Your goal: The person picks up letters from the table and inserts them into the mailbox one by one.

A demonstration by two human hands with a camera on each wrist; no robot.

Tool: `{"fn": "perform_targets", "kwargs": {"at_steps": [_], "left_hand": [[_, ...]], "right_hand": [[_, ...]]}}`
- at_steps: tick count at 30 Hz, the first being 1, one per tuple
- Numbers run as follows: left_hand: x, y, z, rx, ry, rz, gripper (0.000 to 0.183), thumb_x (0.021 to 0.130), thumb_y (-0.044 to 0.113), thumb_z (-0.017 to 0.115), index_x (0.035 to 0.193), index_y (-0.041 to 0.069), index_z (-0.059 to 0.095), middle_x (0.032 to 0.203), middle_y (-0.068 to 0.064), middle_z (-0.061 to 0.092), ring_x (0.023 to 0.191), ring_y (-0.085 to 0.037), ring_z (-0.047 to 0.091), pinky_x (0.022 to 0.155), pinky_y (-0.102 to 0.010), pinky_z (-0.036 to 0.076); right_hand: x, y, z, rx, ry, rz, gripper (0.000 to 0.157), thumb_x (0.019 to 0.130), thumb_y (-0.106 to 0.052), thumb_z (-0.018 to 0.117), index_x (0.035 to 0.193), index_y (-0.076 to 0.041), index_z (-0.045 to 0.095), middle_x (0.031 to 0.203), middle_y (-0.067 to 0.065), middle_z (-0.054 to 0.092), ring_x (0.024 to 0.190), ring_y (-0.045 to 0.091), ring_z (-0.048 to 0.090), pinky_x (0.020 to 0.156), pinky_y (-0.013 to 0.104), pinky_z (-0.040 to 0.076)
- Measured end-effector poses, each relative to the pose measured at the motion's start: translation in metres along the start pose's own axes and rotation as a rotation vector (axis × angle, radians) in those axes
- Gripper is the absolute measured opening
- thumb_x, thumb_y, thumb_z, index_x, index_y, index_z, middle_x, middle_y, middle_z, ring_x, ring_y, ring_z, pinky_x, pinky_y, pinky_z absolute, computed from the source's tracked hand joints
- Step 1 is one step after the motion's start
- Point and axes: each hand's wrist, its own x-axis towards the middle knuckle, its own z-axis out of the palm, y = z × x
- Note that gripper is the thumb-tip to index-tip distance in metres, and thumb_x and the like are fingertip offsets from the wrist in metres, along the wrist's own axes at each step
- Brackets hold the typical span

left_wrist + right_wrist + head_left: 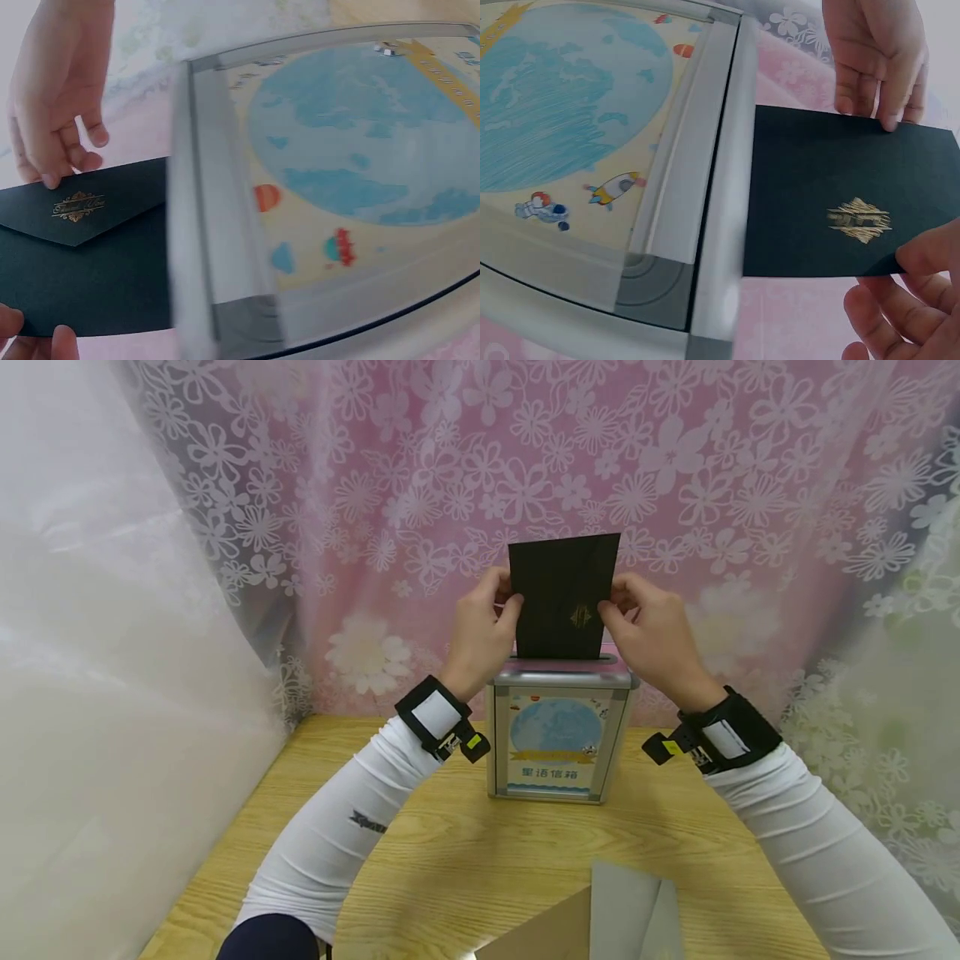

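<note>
A dark envelope (564, 581) with gold printing stands upright over the slot (607, 657) in the pink top of a metal-framed letter box (555, 743). My left hand (483, 628) pinches its left edge between thumb and fingers, and my right hand (657, 631) pinches the right edge. Its lower edge meets the slot in the head view. A pointed flap shows on the envelope (90, 262) in the left wrist view. From the right wrist, the frame of the box (720, 165) cuts across the envelope's near end.
On the wooden table (450, 860), a grey envelope (622, 910) and a tan one (551, 931) lie at the front edge of view. A pink floral curtain (420, 485) hangs behind the box. White sheeting (112, 652) covers the left side.
</note>
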Motion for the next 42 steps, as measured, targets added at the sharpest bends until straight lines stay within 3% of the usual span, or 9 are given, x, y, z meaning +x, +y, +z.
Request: {"fn": "perform_targets", "kwargs": {"at_steps": [4,11,19,23,29,35,42], "left_hand": [[-0.006,-0.007,0.005,0.033,-0.016,-0.039,0.009,0.094,0.002,0.055,0.102,0.004,0.058,0.088,-0.005,0.062,0.080,-0.009,0.056,0.070,-0.030,0.050],[-0.015,-0.015,0.013,0.073,-0.052,-0.078,0.009,0.094,0.004,0.055,0.102,0.006,0.058,0.089,-0.004,0.063,0.079,-0.009,0.056,0.067,-0.031,0.050],[-0.020,-0.020,0.015,0.049,-0.089,-0.126,0.019,0.094,0.006,0.056,0.113,0.008,0.055,0.095,-0.005,0.062,0.082,-0.009,0.054,0.068,-0.031,0.050],[-0.020,-0.020,0.013,0.030,-0.060,-0.094,0.025,0.092,0.003,0.058,0.116,0.006,0.054,0.097,-0.008,0.060,0.083,-0.011,0.052,0.069,-0.031,0.049],[-0.023,-0.023,0.013,0.048,-0.049,-0.052,0.015,0.091,0.001,0.058,0.106,0.004,0.061,0.090,-0.004,0.058,0.080,-0.011,0.051,0.067,-0.031,0.048],[-0.028,-0.031,0.013,0.116,-0.087,-0.084,0.010,0.090,0.004,0.060,0.099,0.005,0.065,0.088,-0.001,0.060,0.081,-0.011,0.051,0.070,-0.034,0.047],[-0.037,-0.038,0.014,0.262,-0.166,-0.129,0.010,0.090,0.010,0.061,0.097,0.011,0.069,0.091,0.001,0.063,0.083,-0.011,0.049,0.072,-0.033,0.045]], "right_hand": [[0.001,0.000,0.000,0.001,0.016,-0.013,0.018,0.093,-0.013,0.055,0.106,-0.003,0.063,0.085,0.007,0.063,0.074,0.014,0.051,0.063,0.029,0.040],[0.007,-0.006,-0.002,-0.011,0.085,-0.104,0.036,0.093,-0.007,0.054,0.129,-0.007,0.053,0.088,0.011,0.060,0.073,0.016,0.049,0.063,0.034,0.040],[0.001,0.002,0.004,-0.048,0.074,-0.123,0.019,0.092,-0.003,0.054,0.108,-0.002,0.064,0.088,0.008,0.064,0.070,0.015,0.048,0.052,0.031,0.033],[-0.007,0.011,0.012,-0.056,0.049,-0.107,0.017,0.092,-0.003,0.055,0.107,-0.002,0.064,0.084,0.008,0.063,0.066,0.014,0.048,0.049,0.032,0.032],[-0.017,0.018,0.021,-0.069,0.004,-0.094,0.018,0.091,-0.003,0.055,0.107,-0.004,0.063,0.080,0.007,0.060,0.061,0.014,0.045,0.046,0.032,0.032],[-0.026,0.023,0.026,-0.077,-0.066,-0.051,0.018,0.092,-0.005,0.055,0.108,-0.005,0.063,0.087,0.006,0.061,0.069,0.015,0.046,0.051,0.034,0.036],[-0.030,0.026,0.030,-0.150,-0.135,0.014,0.014,0.089,-0.006,0.059,0.098,-0.004,0.070,0.092,0.009,0.066,0.083,0.022,0.046,0.068,0.040,0.040]]}}
